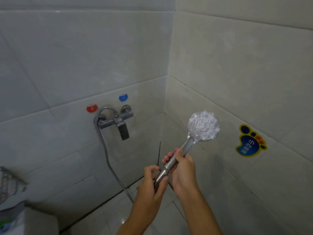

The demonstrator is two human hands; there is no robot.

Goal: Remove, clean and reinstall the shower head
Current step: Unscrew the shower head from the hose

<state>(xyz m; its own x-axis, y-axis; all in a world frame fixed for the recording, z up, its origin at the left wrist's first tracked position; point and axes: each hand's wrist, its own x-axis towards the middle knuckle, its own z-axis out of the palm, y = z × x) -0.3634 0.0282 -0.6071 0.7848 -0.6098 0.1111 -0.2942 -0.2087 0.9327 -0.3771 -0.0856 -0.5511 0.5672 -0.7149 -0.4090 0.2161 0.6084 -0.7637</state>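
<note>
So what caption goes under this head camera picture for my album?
Two hands hold a foamy shower head: right hand grips the handle, left hand pinches the hose nut.

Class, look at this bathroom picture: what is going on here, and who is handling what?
A person stands in a tiled shower corner holding a chrome hand shower head, its round face covered in white foam. The right hand grips the handle, while the left hand holds the metal nut where the grey flexible hose joins it. The hose runs to the chrome wall mixer tap.
</note>
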